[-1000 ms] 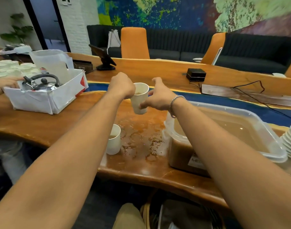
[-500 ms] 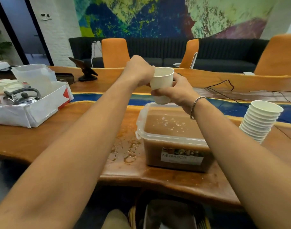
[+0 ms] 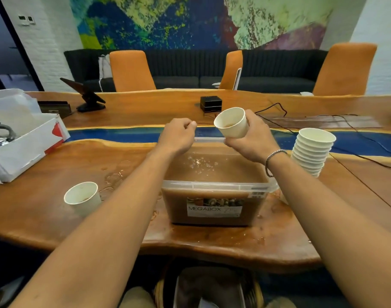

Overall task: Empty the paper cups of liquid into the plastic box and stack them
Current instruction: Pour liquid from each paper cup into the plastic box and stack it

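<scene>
My right hand [image 3: 250, 138] grips a white paper cup [image 3: 231, 122] above the far side of the clear plastic box [image 3: 214, 187]. The cup is tilted toward me and a little brown liquid shows inside it. The box holds brown liquid and has a MEGABOX label on its front. My left hand [image 3: 179, 135] hovers over the box's far left corner, fingers curled with nothing in them, apart from the cup. A second paper cup [image 3: 82, 197] stands on the table left of the box. A stack of white cups [image 3: 311, 151] stands to the box's right.
Liquid is spilled on the wooden table [image 3: 45, 210] left of the box. A white cardboard box [image 3: 28, 150] with a kettle sits at the far left. A black small box [image 3: 211, 104], a tablet stand [image 3: 85, 96] and cables [image 3: 354, 130] lie farther back.
My left hand has let go of the cup and dropped beside it. The right hand now holds the cup alone, tilted over the box. The view has shifted so the second cup shows again.
</scene>
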The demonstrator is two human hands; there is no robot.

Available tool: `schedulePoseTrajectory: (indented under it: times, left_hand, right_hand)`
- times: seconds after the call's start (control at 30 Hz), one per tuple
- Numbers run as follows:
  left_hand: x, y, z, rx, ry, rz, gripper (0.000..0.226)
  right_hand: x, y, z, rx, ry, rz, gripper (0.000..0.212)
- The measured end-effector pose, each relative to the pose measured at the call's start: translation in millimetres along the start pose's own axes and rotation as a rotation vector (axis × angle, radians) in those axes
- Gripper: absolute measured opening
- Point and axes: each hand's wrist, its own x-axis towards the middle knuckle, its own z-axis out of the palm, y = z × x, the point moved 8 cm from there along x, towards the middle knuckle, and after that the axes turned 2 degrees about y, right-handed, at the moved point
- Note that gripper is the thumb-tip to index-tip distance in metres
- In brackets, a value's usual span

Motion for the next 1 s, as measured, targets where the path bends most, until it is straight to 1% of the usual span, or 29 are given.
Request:
schedulePoseTrajectory:
  times: [0.13,0.2,0.37,0.73,1.0]
  left_hand:
    - [0.5,-19.5,3.0,-0.027,-0.009,-0.072,0.039]
    - [0.6,-21.3,3.4,-0.052,-0.010,-0.087,0.042]
    - [-1.2,-22.2,10.2,0.000,-0.037,-0.077,0.046]
    - [-1.7,-21.0,9.7,0.048,-0.026,-0.053,0.047]
    - [-4.7,-18.7,9.9,0.056,-0.028,-0.050,0.046]
  right_hand:
    - [-0.8,7.3,1.8,-0.072,0.047,-0.033,0.068]
    - [-1.8,9.8,3.8,-0.088,0.052,-0.038,0.068]
    - [-4.1,7.4,8.7,-0.107,0.032,-0.044,0.069]
    - [-12.7,-0.7,11.0,-0.157,0.009,-0.081,0.080]
    - [-16.2,-4.1,12.3,-0.240,-0.005,-0.110,0.075]
